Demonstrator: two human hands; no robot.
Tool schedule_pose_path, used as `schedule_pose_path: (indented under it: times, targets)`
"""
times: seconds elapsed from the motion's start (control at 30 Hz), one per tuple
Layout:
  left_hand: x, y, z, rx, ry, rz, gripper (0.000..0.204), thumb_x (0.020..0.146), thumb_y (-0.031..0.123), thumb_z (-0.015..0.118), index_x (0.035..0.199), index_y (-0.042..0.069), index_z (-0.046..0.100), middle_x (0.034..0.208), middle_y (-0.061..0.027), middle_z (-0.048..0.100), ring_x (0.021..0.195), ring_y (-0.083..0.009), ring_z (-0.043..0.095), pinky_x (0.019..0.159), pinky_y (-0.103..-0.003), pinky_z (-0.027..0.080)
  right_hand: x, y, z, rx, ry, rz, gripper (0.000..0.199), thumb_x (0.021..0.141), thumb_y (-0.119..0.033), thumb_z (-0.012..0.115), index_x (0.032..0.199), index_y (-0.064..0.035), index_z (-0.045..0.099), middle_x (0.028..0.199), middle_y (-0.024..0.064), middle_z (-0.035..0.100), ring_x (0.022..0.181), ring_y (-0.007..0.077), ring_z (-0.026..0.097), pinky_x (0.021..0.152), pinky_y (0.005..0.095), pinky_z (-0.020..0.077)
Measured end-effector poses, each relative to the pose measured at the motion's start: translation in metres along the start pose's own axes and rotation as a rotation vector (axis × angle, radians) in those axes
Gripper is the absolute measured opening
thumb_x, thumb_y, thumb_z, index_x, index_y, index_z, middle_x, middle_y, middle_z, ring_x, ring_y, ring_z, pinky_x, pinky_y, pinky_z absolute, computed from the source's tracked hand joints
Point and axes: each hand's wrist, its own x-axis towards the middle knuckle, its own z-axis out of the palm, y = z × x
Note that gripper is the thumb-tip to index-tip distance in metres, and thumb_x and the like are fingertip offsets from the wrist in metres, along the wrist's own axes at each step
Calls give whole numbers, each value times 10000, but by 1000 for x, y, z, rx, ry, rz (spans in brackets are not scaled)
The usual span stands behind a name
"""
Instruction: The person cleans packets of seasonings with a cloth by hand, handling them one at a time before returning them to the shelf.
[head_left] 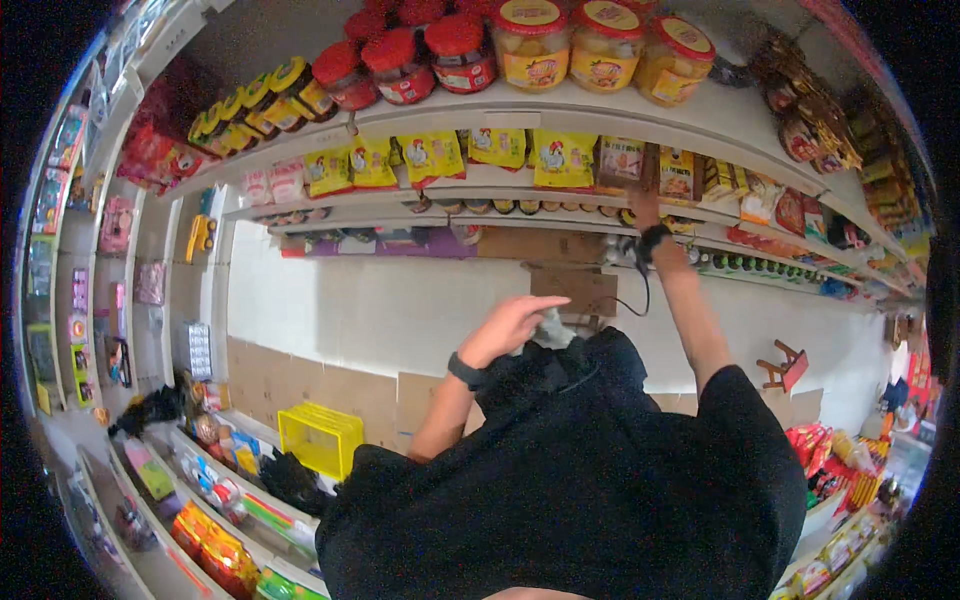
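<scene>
My left hand (515, 325) is in front of my chest, its fingers pointing right. They are bent over a crumpled pale grey-white cloth (552, 330), which hangs below them and is partly hidden by the hand. My right arm stretches forward to the shelf, with a dark band at the wrist. Motion smears my right hand (643, 208), so its fingers do not show clearly. It is at the shelf edge, just below a brown-and-white packet (622, 160) and left of a yellow-and-brown packet (678, 172). Yellow packets (435, 155) stand along the same shelf.
Above stand red-lidded jars (530, 45) on the upper shelf (420, 118). Lower shelves carry rows of bottles (765, 268). A yellow crate (322, 440) is on the floor at left, a small red-topped stool (785, 367) at right. Stocked shelves curve along both sides.
</scene>
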Motion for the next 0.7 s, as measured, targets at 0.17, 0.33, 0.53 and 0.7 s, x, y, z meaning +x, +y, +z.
schedule_pose_path:
  times: [0.17,0.33,0.53,0.7]
  targets:
    - [-22,-17,21,-1,245,-143,444,748,-35,500,1158,122,564,1073,-163,593,999,-354,549,854,-380,446,87,37,-6,-215,10,10,331,843,-291,552,1044,-27,556,956,93,574,856,206,557,755,322,451]
    - [-2,-7,62,15,359,-425,458,751,-19,510,1174,150,553,1063,-165,594,961,-348,563,830,-380,457,124,57,33,-360,-74,4,355,846,-308,535,1070,-33,542,997,106,559,897,221,541,778,342,443]
    - [71,24,129,-56,512,-353,463,744,-16,518,1166,173,552,1070,-140,595,923,-350,566,794,-394,464,150,60,54,-367,-133,-82,384,849,-329,516,1101,-40,524,1046,122,541,946,239,522,805,366,434]
    - [95,59,155,-36,532,-373,458,750,-10,505,1170,169,542,1077,-116,597,943,-342,563,798,-390,463,156,65,54,-339,-247,-134,408,851,-346,499,1128,-46,510,1087,135,526,987,254,507,828,387,426]
